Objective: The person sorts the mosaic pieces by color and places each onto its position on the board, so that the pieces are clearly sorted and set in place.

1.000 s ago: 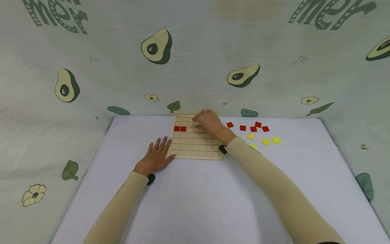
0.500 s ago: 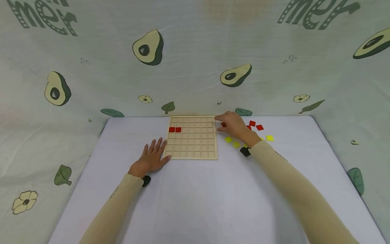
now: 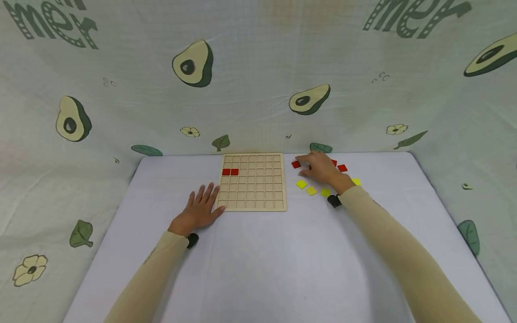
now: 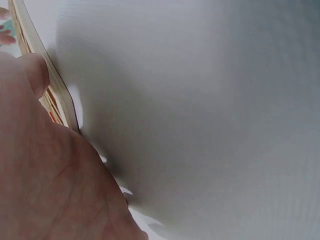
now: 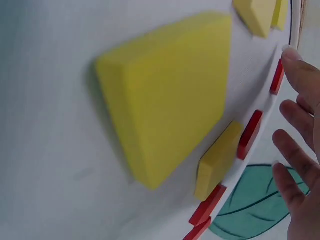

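My left hand [image 3: 199, 211] lies with fingers spread on the white table, its fingertips and thumb at the left edge of a wooden grid board [image 3: 258, 190]. Two red square tiles [image 3: 230, 172] sit side by side in the board's third row from the back, at its left end. To the right of the board, my right hand [image 3: 321, 168] hovers over loose tiles, thumb and fingers apart. Nearest its fingertips is a red tile [image 3: 296, 164]; the right wrist view shows a gap between the fingers [image 5: 295, 150] and the red tiles [image 5: 250, 135]. Other red tiles are partly hidden behind the hand.
Several yellow tiles [image 3: 311, 191] lie in front of the right hand. A red tile [image 3: 342, 168] lies beyond it on the right. Behind the table's back edge hangs a cloth printed with avocados [image 3: 193, 63]. Dark wrist cameras [image 3: 334, 200] sit below the wrists.
My right hand has moved from over the board to the right, over the loose tiles. My left hand has stayed beside the board. The head view has shifted slightly.
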`<state>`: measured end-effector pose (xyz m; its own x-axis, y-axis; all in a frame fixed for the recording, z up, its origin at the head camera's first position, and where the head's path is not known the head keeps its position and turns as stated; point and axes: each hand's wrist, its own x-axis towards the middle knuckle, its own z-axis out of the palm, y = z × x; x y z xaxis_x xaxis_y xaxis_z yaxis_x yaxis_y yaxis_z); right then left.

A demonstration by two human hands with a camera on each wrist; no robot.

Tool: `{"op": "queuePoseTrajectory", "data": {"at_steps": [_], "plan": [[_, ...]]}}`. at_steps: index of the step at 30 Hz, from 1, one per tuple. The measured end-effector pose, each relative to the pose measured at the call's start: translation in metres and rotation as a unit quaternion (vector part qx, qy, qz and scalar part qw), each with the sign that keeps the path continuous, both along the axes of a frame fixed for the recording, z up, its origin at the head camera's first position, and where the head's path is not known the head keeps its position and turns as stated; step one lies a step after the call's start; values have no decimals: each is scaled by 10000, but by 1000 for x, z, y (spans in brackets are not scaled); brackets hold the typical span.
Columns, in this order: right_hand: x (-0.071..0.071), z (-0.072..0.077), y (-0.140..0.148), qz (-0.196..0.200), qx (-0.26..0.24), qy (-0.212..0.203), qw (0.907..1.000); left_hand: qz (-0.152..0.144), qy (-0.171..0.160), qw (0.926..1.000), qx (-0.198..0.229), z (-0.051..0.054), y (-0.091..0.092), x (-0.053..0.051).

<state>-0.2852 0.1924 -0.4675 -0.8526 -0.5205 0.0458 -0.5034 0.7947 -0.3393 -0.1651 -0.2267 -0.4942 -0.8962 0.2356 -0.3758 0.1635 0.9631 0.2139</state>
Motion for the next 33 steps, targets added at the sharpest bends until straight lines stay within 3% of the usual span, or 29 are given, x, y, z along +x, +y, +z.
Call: {"op": "queuePoseTrajectory", "data": {"at_steps": [7, 14, 19, 25, 33], "plan": [[-9, -7, 3, 71, 224, -266, 9994, 1, -2, 10000, 36, 5, 2, 3], [-12, -8, 2, 80, 131, -334, 9993, 10, 76, 10000, 15, 1, 1, 2], [-9, -8, -2, 134, 82, -22, 9999, 16, 107, 9999, 48, -1, 0, 1], [-8, -9, -8, 234, 373, 388, 9983, -19, 72, 10000, 13, 0, -1, 1], [-4, -6, -10, 760, 704, 990, 9897, -23, 39, 9999, 115, -1, -1, 2]]}}
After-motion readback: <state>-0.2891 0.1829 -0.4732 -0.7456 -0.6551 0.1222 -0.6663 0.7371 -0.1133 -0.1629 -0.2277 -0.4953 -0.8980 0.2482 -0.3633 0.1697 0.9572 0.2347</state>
